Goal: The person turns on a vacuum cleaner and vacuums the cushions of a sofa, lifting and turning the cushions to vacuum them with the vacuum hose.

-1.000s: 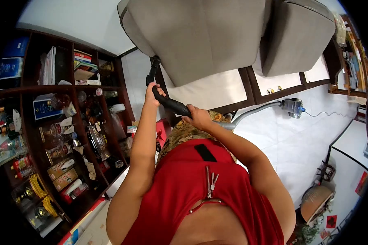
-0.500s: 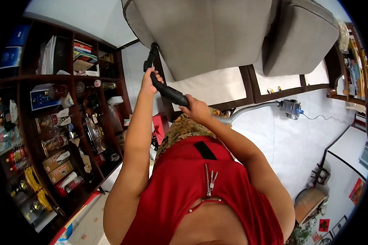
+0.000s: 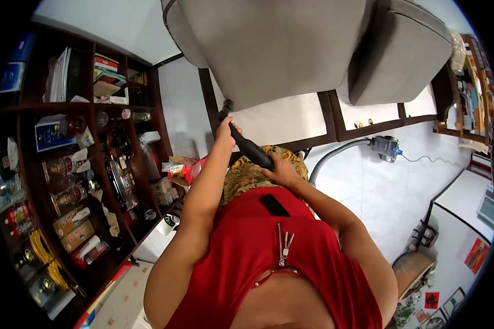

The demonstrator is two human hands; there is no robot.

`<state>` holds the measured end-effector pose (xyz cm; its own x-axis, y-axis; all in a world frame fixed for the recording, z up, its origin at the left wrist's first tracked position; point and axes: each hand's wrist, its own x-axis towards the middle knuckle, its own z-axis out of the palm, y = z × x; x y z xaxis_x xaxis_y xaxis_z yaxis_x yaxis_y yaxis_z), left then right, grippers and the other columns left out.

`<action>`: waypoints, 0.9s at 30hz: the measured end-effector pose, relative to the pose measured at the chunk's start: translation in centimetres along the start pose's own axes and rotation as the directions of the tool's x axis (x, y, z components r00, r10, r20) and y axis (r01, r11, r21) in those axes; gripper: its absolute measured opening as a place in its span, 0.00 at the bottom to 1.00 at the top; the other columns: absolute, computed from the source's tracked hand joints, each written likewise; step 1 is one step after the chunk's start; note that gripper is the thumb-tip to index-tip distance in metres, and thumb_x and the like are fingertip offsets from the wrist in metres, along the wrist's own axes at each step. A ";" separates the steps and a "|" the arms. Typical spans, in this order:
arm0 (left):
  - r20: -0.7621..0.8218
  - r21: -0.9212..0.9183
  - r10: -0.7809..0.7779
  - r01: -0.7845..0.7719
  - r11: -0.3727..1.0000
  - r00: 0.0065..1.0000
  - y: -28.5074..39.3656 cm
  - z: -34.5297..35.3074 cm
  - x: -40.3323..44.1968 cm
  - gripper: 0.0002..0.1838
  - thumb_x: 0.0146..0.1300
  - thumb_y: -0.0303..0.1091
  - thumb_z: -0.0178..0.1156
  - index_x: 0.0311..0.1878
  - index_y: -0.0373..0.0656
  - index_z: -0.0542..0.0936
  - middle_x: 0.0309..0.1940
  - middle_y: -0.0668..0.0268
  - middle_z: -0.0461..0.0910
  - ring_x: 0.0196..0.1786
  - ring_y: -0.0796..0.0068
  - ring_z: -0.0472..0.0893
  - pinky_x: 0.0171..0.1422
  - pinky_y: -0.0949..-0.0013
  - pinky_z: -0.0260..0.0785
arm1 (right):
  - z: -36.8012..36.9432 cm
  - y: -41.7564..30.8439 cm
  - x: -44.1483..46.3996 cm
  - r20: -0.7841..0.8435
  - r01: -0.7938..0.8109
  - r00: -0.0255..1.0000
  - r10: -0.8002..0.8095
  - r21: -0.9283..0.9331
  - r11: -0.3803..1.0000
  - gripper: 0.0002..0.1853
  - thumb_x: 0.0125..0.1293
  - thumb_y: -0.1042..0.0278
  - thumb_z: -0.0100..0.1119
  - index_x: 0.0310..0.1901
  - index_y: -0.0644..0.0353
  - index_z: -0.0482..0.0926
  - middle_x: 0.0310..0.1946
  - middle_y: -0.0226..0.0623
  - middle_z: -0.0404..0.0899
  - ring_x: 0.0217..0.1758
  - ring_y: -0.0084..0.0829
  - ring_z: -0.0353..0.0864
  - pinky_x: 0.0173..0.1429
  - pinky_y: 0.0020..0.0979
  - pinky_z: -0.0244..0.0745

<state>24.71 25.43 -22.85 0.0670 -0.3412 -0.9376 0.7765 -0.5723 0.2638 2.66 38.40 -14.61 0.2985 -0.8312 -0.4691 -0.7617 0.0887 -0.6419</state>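
Head view: The brush (image 3: pixel 228 104) has shifted from the side edge of the cushion (image 3: pixel 274 49) to its lower corner, over the pale sofa base (image 3: pixel 282 122); contact cannot be confirmed. Work therefore appears to center on that corner. The left hand (image 3: pixel 226 134) grips the front of the tube (image 3: pixel 251 152); the right hand (image 3: pixel 284 171) grips its rear. The tube is black, smooth, thicker rearward. A gray hose (image 3: pixel 335 154) meets the vacuum cleaner (image 3: pixel 386 148) on the floor (image 3: pixel 362 192).

The pale tiled floor (image 3: pixel 362 186) carries a vacuum canister (image 3: pixel 386 149), its grey hose (image 3: pixel 340 148) curving away. Grey cushions (image 3: pixel 274 49) sit on a dark-framed, cream seat base (image 3: pixel 291 118). The dark wooden shelf (image 3: pixel 49 106) holds books (image 3: pixel 105 77), glassware (image 3: pixel 72 196) and a blue box (image 3: pixel 52 136).
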 end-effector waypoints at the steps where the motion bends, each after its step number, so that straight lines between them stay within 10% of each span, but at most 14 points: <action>1: 0.071 -0.062 0.087 -0.083 0.995 0.994 -0.3 1.6 -3.3 0.11 0.60 0.31 0.64 0.30 0.45 0.69 0.19 0.68 0.68 0.19 0.71 0.71 0.23 0.66 0.65 | -0.7 0.0 -0.9 -0.041 0.011 0.999 -0.009 0.053 0.999 0.35 0.56 0.43 0.70 0.58 0.57 0.71 0.35 0.54 0.83 0.39 0.55 0.85 0.43 0.50 0.79; 8: 0.516 0.082 0.507 -0.629 0.773 0.690 3.5 13.9 -18.0 0.10 0.61 0.33 0.63 0.35 0.41 0.71 0.18 0.66 0.72 0.16 0.71 0.72 0.23 0.68 0.66 | -5.4 -3.0 1.6 -0.448 0.203 0.890 -0.092 0.207 0.957 0.34 0.53 0.48 0.75 0.56 0.56 0.71 0.32 0.51 0.83 0.37 0.54 0.84 0.40 0.46 0.78; 15: 0.308 0.217 0.598 -0.667 0.713 0.740 2.7 17.0 -11.9 0.09 0.59 0.29 0.61 0.32 0.38 0.70 0.18 0.63 0.72 0.16 0.68 0.73 0.21 0.64 0.67 | -7.0 -0.2 6.0 -0.271 0.063 0.962 0.040 0.363 0.930 0.27 0.52 0.53 0.70 0.48 0.59 0.74 0.28 0.52 0.81 0.34 0.55 0.82 0.40 0.47 0.74; 27: 0.018 0.149 0.079 -0.081 0.986 0.997 -6.8 9.4 3.9 0.09 0.62 0.27 0.60 0.38 0.36 0.68 0.23 0.61 0.70 0.21 0.66 0.72 0.28 0.60 0.72 | -3.0 5.9 0.9 -0.073 -0.199 0.972 0.222 0.238 0.951 0.31 0.49 0.54 0.68 0.52 0.66 0.76 0.29 0.52 0.81 0.35 0.51 0.83 0.44 0.44 0.75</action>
<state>13.77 20.97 -26.16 0.1169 -0.3988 -0.9096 0.6667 -0.6473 0.3695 -3.28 36.49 -16.95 0.0790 -0.8286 -0.5542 -0.6465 0.3806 -0.6612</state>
